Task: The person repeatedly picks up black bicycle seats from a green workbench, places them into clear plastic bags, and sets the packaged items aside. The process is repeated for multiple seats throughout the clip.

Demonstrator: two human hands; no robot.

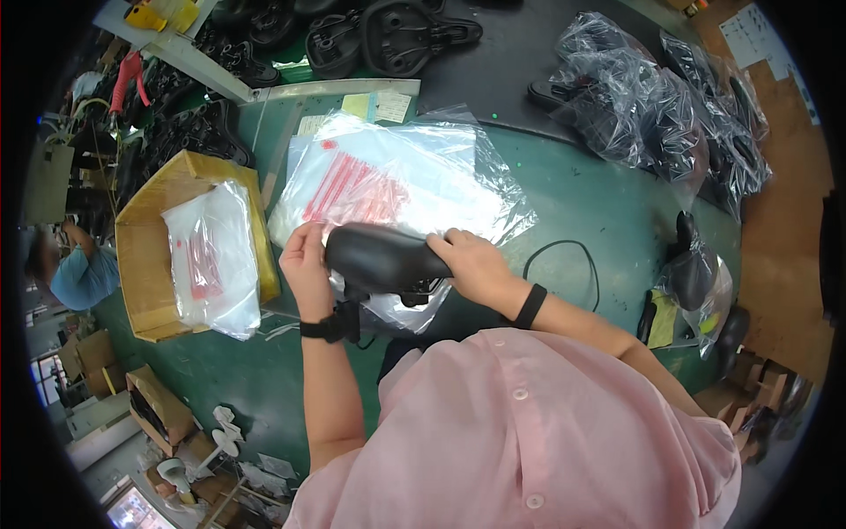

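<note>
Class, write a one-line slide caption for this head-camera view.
Both hands, left hand and right hand, hold a black bicycle saddle above clear plastic bags on a green table.

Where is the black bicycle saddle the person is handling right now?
In the head view, the black saddle sits centre frame, held between the left hand and right hand, just in front of the stack of clear plastic bags on the green table.

We see a glossy black moulded bicycle saddle (381, 256) at centre, clear plastic bags with red print (388, 181) above it, a tan cardboard box (141, 256) at left, a dark green tabletop (608, 203).
</note>
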